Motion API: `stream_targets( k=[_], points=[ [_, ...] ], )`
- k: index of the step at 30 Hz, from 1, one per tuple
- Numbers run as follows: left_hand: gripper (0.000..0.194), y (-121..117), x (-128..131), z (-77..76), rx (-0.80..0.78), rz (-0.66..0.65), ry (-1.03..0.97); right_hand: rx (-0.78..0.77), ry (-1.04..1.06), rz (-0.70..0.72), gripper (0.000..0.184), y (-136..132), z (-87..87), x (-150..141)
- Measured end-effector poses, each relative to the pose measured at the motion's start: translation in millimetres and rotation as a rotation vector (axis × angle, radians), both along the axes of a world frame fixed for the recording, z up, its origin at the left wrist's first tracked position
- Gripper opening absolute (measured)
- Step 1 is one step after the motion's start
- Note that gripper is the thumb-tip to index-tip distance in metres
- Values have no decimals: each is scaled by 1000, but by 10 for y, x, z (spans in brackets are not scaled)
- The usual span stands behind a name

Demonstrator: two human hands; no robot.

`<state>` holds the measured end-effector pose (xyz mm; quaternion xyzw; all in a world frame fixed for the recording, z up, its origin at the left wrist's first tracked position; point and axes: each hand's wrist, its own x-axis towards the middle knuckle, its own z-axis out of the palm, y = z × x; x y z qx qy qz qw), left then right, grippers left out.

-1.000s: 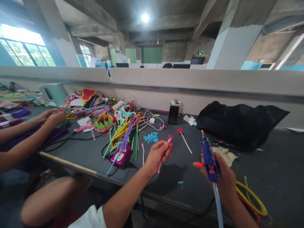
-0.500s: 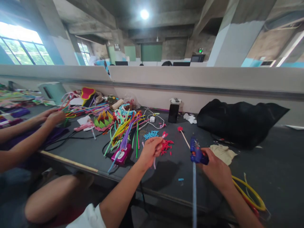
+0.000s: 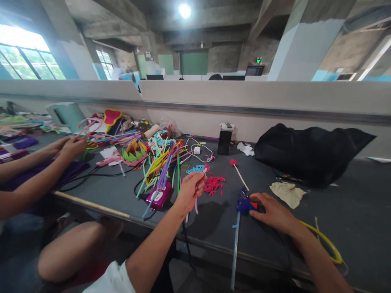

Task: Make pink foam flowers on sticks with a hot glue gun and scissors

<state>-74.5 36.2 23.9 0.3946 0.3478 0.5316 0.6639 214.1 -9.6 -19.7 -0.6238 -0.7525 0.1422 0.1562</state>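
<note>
My left hand [image 3: 192, 189] is closed in a pinch on a pale pink pipe cleaner [image 3: 196, 205], with red bits at the top by my fingertips. A pile of short red pipe cleaner pieces [image 3: 214, 185] lies just beyond it, beside a pile of blue pieces [image 3: 197, 169]. My right hand [image 3: 271, 211] is loosely around the handle of a blue glue gun [image 3: 243, 204], thumb and forefinger on either side. The gun is low at the table, its long clear glue stick [image 3: 236, 256] pointing toward me. A pale stem with a red head [image 3: 233, 162] lies past the nozzle.
Bundled coloured pipe cleaners [image 3: 163, 167] rest by a magenta box [image 3: 159, 195]. Farther back are a white cable [image 3: 197, 150], a phone [image 3: 224, 142] and a black bag [image 3: 311, 152]. A beige cloth [image 3: 287, 193] lies right. Another person's hands [image 3: 71, 147] work at left.
My right hand has lowered the glue gun leftward to the table and its grip has loosened. My left hand has shifted slightly left and up, still holding the pipe cleaner.
</note>
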Motion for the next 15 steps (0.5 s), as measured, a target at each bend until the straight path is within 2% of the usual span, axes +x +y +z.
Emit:
stream_targets(
  k=[3,9,13,15],
  points=[
    [25,-12,34,-23,1,-26,-13,101,-39,-21,35,102,18,-199],
    [27,-45,156,-21,-8,-56,-27,168,-197,-58,24,305,-82,-878],
    [26,-71,202,-12,-14,-69,-7,197,-276,-10,14,340,-86,-1049],
    [26,-79,215,-16,-13,-75,6,214,-289,19,15,342,-76,-1074]
  ],
)
